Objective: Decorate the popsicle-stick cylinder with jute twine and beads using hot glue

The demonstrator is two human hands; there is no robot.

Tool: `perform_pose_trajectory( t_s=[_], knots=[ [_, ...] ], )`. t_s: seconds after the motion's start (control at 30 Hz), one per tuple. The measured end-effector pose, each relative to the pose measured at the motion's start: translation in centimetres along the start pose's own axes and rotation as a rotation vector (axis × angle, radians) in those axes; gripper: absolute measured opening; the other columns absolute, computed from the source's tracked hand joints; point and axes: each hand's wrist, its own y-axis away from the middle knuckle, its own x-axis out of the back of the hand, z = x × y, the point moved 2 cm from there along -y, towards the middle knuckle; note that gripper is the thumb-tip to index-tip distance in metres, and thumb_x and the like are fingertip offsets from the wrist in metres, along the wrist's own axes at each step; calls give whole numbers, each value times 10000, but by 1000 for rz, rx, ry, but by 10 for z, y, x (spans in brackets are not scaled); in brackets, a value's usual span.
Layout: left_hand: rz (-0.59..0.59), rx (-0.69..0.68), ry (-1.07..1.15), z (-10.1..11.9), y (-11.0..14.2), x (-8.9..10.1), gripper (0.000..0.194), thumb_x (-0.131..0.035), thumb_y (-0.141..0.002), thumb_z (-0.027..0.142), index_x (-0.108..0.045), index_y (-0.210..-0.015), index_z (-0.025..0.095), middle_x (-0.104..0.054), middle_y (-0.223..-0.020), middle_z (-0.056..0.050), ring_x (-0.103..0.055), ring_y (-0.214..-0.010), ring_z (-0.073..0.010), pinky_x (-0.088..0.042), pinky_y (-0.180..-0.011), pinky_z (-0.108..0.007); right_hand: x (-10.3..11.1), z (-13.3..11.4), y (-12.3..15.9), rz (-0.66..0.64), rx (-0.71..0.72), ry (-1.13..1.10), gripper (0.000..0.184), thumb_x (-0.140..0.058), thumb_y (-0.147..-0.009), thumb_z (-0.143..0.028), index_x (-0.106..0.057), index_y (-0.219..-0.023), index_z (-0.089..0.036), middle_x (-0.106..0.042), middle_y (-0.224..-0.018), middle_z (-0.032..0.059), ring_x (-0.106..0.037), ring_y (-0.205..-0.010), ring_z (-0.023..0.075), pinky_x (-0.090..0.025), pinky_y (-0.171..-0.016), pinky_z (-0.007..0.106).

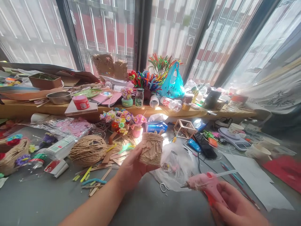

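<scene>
My left hand (133, 168) is closed around a small twine-wrapped pot (151, 149), raised above the middle of the table. Rough, pale brown patches show on the side of the pot facing me. In my right hand (232, 201) is a pink hot glue gun (207, 185), gripped by its handle. Its metal nozzle points left, toward the space below the pot, and does not touch it. A clear glue stick (227, 173) sticks out of the gun's back end. Left of the pot lies a large ball of jute twine (88, 150).
Wooden craft sticks (101, 182) and pipe-cleaner pieces lie left of my hand. A plastic bag (176, 166) and scissors (163, 187) are behind the hands. To the right are white paper (256, 179), a kitchen scale (235, 139) and a phone (205, 146). A cluttered ledge (113, 110) runs along the window.
</scene>
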Motion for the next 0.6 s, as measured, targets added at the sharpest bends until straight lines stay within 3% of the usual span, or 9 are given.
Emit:
perform_pose_trajectory(
  t_s=[0.1, 0.17, 0.27, 0.37, 0.6],
  knots=[
    [-4, 78, -36, -3, 1, -3, 379, -620, -1026, 434, -695, -1339, 233, -755, -1348, -137, -732, -1169, -325, -618, -971, -544, -8, -1, 4, 41, 6, -82, 558, -888, -509, -490, -835, -1025, -287, -858, -1154, 108, -782, -1111, 422, -649, -874, 402],
    [67, 124, -115, -6, 0, -1, 396, -634, -1017, 432, -675, -1357, 232, -743, -1373, -142, -732, -1166, -319, -628, -924, -490, -9, 3, 3, 74, 12, -122, 535, -909, -525, -471, -849, -1025, -289, -859, -1124, 117, -781, -1072, 420, -645, -838, 417],
    [221, 160, -210, -9, -5, 6, 403, -673, -1000, 408, -649, -1363, 234, -749, -1353, -140, -749, -1103, -284, -627, -851, -410, -12, 8, -2, 40, 0, -170, 391, -918, -605, -463, -862, -929, -251, -830, -837, 101, -748, -751, 303, -558, -590, 325],
    [299, 107, -203, -10, -9, 12, 381, -684, -994, 389, -647, -1340, 233, -757, -1326, -135, -747, -1106, -274, -622, -869, -406, -23, 3, -11, 2, 7, -212, 318, -908, -666, -471, -846, -833, -207, -694, -623, 31, -591, -581, 182, -426, -522, 258],
    [296, -97, -141, -5, -14, 18, 322, -666, -1004, 379, -663, -1310, 280, -738, -1381, -73, -657, -1310, -289, -567, -1046, -463, -65, -35, -22, -5, 125, -281, 435, -858, -755, -537, -867, -1034, -203, -760, -748, 66, -621, -638, 195, -442, -526, 268]
  ],
)
